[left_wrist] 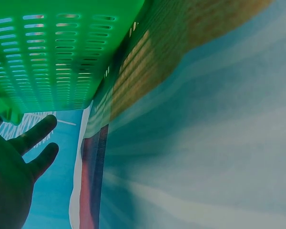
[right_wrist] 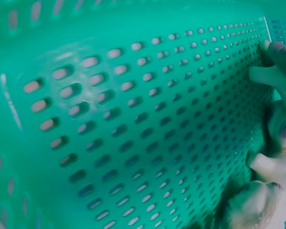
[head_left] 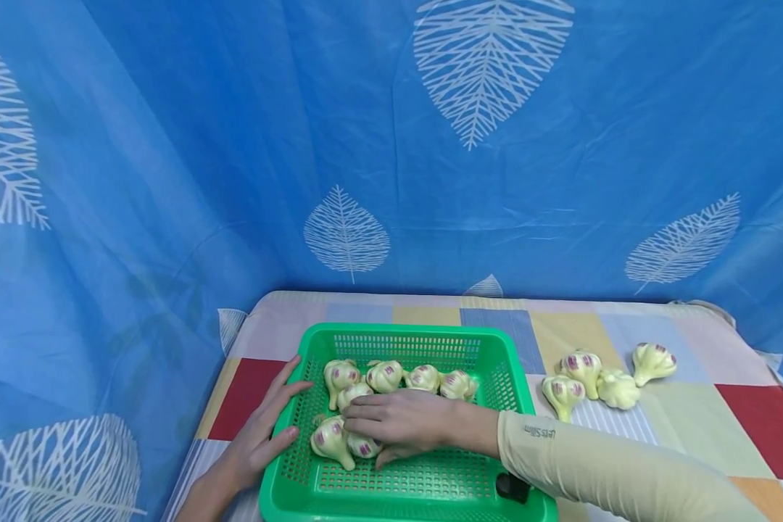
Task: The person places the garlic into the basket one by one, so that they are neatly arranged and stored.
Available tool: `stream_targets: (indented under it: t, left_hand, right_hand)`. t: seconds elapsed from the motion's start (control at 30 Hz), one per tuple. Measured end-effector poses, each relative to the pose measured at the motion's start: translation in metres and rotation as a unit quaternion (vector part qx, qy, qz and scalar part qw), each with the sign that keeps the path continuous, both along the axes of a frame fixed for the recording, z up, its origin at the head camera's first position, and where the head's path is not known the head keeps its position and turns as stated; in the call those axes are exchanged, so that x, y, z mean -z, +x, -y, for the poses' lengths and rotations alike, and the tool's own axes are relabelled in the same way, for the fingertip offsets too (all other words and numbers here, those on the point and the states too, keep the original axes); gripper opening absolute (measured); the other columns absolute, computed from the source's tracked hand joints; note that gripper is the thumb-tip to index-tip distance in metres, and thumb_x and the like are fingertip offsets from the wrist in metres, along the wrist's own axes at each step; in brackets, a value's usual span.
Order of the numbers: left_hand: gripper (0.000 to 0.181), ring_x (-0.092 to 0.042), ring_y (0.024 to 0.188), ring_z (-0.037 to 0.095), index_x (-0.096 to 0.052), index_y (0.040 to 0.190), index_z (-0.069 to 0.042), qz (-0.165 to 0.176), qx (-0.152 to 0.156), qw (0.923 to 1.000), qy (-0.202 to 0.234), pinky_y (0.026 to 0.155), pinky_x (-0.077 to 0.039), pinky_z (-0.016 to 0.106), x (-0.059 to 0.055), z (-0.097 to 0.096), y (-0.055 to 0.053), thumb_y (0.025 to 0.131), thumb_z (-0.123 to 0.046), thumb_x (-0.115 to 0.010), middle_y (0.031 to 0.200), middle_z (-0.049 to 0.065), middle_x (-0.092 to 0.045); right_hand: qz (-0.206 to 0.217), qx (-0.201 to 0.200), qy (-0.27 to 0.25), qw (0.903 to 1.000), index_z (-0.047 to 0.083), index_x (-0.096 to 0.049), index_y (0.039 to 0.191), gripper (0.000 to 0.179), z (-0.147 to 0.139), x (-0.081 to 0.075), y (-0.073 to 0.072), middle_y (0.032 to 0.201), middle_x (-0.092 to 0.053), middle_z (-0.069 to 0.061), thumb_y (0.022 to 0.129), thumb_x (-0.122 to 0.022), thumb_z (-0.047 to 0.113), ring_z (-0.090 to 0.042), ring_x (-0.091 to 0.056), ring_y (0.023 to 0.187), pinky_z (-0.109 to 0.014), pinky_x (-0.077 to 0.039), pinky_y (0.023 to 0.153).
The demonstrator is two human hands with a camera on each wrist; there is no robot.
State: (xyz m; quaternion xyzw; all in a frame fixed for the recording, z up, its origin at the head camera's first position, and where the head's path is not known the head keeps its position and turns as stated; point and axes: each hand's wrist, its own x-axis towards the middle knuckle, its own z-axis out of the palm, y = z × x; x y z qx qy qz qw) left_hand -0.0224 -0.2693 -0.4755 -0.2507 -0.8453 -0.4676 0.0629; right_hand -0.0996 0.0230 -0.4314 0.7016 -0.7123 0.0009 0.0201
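A green plastic basket (head_left: 417, 331) holds several garlic bulbs with purple marks, among them a row along its far side (head_left: 385, 377). Inside it, my right hand (head_left: 414, 420) grips a garlic bulb (head_left: 364, 445), its fingers over the top and thumb at the near side; the palm hides part of it. Another bulb (head_left: 330, 441) lies just left of that one. At the basket's left rim is my left hand (head_left: 261, 431), its fingers spread and relaxed. The left wrist view shows this hand (left_wrist: 12, 176) below the slotted basket wall (left_wrist: 62, 57).
Several more garlic bulbs (head_left: 582, 368) lie on the patchwork tablecloth (head_left: 681, 428) right of the basket. A blue curtain (head_left: 391, 145) with white leaf prints hangs behind and left of the table. Under the right sleeve (head_left: 613, 464), a small black object (head_left: 512, 488) shows at the wrist.
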Motion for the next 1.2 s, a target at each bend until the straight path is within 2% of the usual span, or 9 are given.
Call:
stream_targets:
  t: [0.13, 0.3, 0.53, 0.7, 0.83, 0.97, 1.07, 1.2]
  left_hand:
    - [0.060, -0.019, 0.149, 0.017, -0.044, 0.148, -0.004, 0.003, 0.004, 1.0000, 0.003, 0.104, -0.045, 0.036, 0.000, 0.000, 0.001, 0.090, -0.012, -0.051, 0.167, 0.010, -0.013]
    - [0.059, -0.019, 0.149, 0.018, -0.044, 0.148, -0.004, -0.001, 0.004, 1.0000, 0.003, 0.105, -0.044, 0.037, 0.000, 0.000, 0.001, 0.090, -0.012, -0.050, 0.167, 0.010, -0.013]
    - [0.060, -0.020, 0.148, 0.017, -0.044, 0.148, -0.004, -0.003, 0.002, 1.0000, 0.001, 0.102, -0.046, 0.039, 0.000, 0.000, 0.001, 0.089, -0.012, -0.051, 0.166, 0.011, -0.014]
    - [0.061, -0.020, 0.148, 0.017, -0.044, 0.148, -0.005, 0.002, 0.001, 1.0000, 0.001, 0.102, -0.047, 0.039, -0.001, 0.000, 0.000, 0.088, -0.012, -0.051, 0.167, 0.009, -0.014]
    - [0.061, -0.020, 0.148, 0.017, -0.045, 0.148, -0.005, 0.003, 0.000, 1.0000, 0.001, 0.101, -0.048, 0.039, -0.001, 0.000, 0.000, 0.088, -0.012, -0.051, 0.167, 0.009, -0.014]
    - [0.061, -0.019, 0.149, 0.017, -0.045, 0.148, -0.004, 0.002, 0.000, 1.0000, 0.000, 0.101, -0.048, 0.039, -0.002, 0.000, 0.000, 0.088, -0.012, -0.052, 0.167, 0.008, -0.014]
    - [0.061, -0.018, 0.149, 0.017, -0.045, 0.148, -0.005, 0.001, 0.001, 1.0000, 0.001, 0.102, -0.047, 0.039, -0.002, 0.000, 0.000, 0.088, -0.012, -0.051, 0.167, 0.009, -0.014]
    - [0.061, -0.018, 0.149, 0.017, -0.044, 0.149, -0.004, 0.000, 0.006, 1.0000, 0.003, 0.103, -0.045, 0.037, -0.001, 0.000, 0.001, 0.089, -0.011, -0.051, 0.167, 0.010, -0.013]
  right_hand:
    - [-0.050, -0.003, -0.024, 0.9985, 0.009, -0.053, 0.144, 0.072, -0.005, 0.000, 0.002, 0.148, -0.053, -0.007, 0.093, -0.063, 0.059, -0.019, -0.047, 0.137, -0.028, -0.034, 0.112]
    - [-0.070, 0.003, -0.061, 0.9957, 0.009, -0.059, 0.138, 0.066, -0.009, -0.006, 0.003, 0.140, -0.059, -0.004, 0.093, -0.065, 0.057, -0.018, -0.052, 0.132, -0.028, -0.037, 0.110]
    - [-0.022, 0.047, -0.054, 0.9972, 0.010, -0.060, 0.136, 0.056, -0.019, -0.030, -0.001, 0.139, -0.060, -0.007, 0.098, -0.060, 0.051, -0.021, -0.053, 0.131, -0.031, -0.042, 0.107]
    - [0.028, 0.115, -0.061, 0.9911, 0.008, -0.058, 0.139, 0.056, -0.045, -0.049, -0.011, 0.144, -0.056, -0.011, 0.100, -0.058, 0.048, -0.025, -0.050, 0.135, -0.038, -0.043, 0.107]
    - [0.071, 0.191, -0.093, 0.9747, 0.008, -0.056, 0.142, 0.059, -0.077, -0.057, -0.019, 0.148, -0.052, -0.013, 0.101, -0.057, 0.049, -0.028, -0.045, 0.139, -0.045, -0.045, 0.105]
    - [0.108, 0.257, -0.125, 0.9522, 0.007, -0.054, 0.145, 0.061, -0.110, -0.054, -0.019, 0.151, -0.049, -0.013, 0.100, -0.059, 0.048, -0.030, -0.042, 0.141, -0.050, -0.043, 0.105]
    - [0.129, 0.303, -0.149, 0.9322, 0.006, -0.051, 0.148, 0.064, -0.134, -0.047, -0.016, 0.154, -0.045, -0.012, 0.099, -0.062, 0.046, -0.032, -0.039, 0.143, -0.055, -0.040, 0.107]
    - [0.152, 0.371, -0.176, 0.8991, 0.008, -0.043, 0.153, 0.067, -0.166, -0.035, -0.006, 0.160, -0.035, -0.009, 0.099, -0.065, 0.040, -0.031, -0.030, 0.147, -0.060, -0.037, 0.107]
